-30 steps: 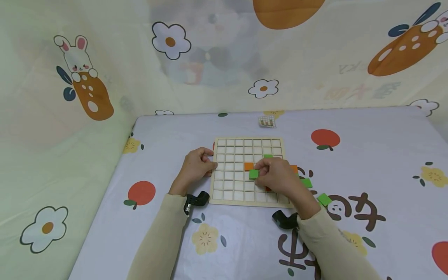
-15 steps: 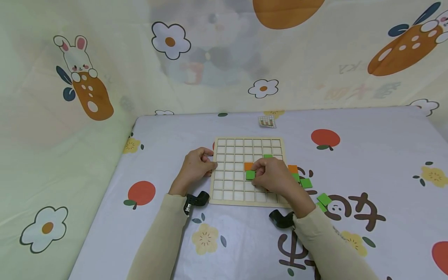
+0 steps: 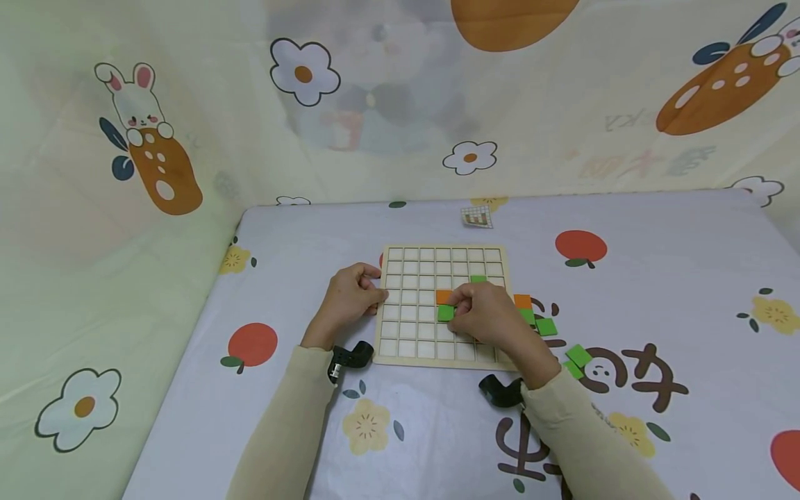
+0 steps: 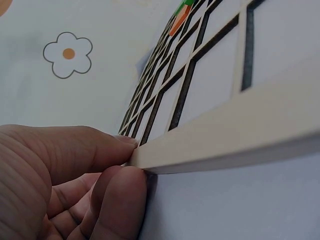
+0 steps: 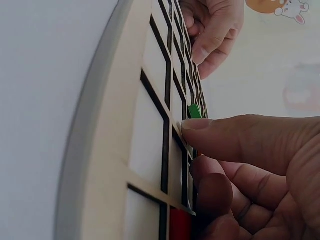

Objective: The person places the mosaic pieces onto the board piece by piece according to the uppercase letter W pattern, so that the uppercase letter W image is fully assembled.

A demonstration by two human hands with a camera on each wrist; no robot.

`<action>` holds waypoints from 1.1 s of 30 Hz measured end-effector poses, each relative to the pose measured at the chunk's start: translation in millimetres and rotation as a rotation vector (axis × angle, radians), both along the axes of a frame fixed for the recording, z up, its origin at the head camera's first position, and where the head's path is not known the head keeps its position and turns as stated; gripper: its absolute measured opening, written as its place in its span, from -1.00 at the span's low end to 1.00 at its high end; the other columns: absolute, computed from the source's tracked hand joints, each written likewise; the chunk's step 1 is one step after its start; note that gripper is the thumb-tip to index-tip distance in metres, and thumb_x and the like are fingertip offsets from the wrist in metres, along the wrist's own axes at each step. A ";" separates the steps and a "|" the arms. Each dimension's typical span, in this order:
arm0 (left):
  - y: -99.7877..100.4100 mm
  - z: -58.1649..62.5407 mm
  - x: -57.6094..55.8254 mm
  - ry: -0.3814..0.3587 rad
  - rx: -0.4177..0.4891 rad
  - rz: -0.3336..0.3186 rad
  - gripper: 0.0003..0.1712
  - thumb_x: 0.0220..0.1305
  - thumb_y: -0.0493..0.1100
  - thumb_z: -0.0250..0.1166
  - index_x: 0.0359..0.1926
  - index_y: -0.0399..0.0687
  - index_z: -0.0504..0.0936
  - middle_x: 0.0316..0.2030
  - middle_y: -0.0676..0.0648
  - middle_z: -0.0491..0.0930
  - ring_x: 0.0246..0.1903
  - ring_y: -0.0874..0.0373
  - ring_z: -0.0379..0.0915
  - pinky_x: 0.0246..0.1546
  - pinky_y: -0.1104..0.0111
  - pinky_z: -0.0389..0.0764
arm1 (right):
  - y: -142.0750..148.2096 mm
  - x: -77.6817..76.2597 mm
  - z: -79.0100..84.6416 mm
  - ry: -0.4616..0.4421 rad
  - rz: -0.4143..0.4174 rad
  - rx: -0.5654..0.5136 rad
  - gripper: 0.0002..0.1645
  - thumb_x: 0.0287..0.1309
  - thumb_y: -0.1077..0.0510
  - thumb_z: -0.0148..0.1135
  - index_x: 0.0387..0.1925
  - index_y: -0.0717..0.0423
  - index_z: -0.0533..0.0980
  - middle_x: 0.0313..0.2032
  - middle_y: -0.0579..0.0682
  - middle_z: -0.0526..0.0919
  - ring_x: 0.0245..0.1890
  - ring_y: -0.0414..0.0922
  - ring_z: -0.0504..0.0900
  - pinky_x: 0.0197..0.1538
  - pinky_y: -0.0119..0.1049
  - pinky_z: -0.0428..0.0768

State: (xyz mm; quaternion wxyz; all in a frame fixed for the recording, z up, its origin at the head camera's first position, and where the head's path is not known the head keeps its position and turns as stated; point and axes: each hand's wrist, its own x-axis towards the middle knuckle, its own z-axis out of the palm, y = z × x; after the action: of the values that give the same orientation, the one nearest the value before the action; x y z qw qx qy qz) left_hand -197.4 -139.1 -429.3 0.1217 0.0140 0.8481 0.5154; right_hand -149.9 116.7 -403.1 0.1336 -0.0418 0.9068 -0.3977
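Note:
A wooden grid board (image 3: pixel 409 351) lies flat on the table. My left hand (image 3: pixel 351 297) pinches its left edge; in the left wrist view the thumb (image 4: pixel 95 150) rests on the rim, with a curled finger against the side. Over the right half, my right hand (image 3: pixel 494 314) holds a green square tile (image 3: pixel 446 314) by its right side with thumb and index finger. In the right wrist view the thumb partly hides this green tile (image 5: pixel 195 111). An orange tile (image 3: pixel 444 297) sits just behind it. Another green tile (image 3: pixel 478 278) is farther back, and a red tile (image 5: pixel 180 225) lies beneath the right hand.
Right of the board lie an orange tile (image 3: pixel 522 301) and several green tiles, among them one green tile (image 3: pixel 546 326) near the right wrist. A small printed grid card (image 3: pixel 478 217) lies behind the board. A printed curtain (image 3: pixel 387 125) hangs behind the table.
My right hand has shifted slightly left and toward me with the green tile, which now lines up with the cell in front of the orange tile. The left hand has stayed put.

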 end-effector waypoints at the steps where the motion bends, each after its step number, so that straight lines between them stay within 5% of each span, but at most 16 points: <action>1: 0.0 0.1 0.1 0.000 0.000 0.000 -0.60 0.28 -0.34 0.44 0.12 -0.27 0.60 -0.41 -0.10 0.60 -0.59 0.18 0.57 -0.51 0.43 0.62 | -0.4 0.2 0.2 -0.001 -0.001 -0.003 -0.74 0.01 0.33 0.51 -0.20 0.19 0.68 -0.46 -0.01 0.58 -0.42 -0.10 0.50 -0.36 -0.28 0.46; 33: 0.5 -1.6 -0.3 -0.005 -0.003 0.016 -0.61 0.29 -0.34 0.44 0.12 -0.26 0.61 -0.41 -0.09 0.57 -0.60 0.19 0.55 -0.53 0.45 0.62 | -1.6 0.7 -1.8 0.019 0.003 0.022 -0.73 0.02 0.36 0.43 -0.18 0.16 0.67 -0.49 -0.04 0.58 -0.48 -0.11 0.49 -0.37 -0.27 0.46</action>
State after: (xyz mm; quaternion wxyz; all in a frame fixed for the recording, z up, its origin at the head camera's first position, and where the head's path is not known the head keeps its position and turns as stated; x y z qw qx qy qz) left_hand -197.7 -138.5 -430.8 0.1197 0.0060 0.8486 0.5153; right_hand -149.1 115.1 -404.9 0.1258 -0.0454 0.9123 -0.3871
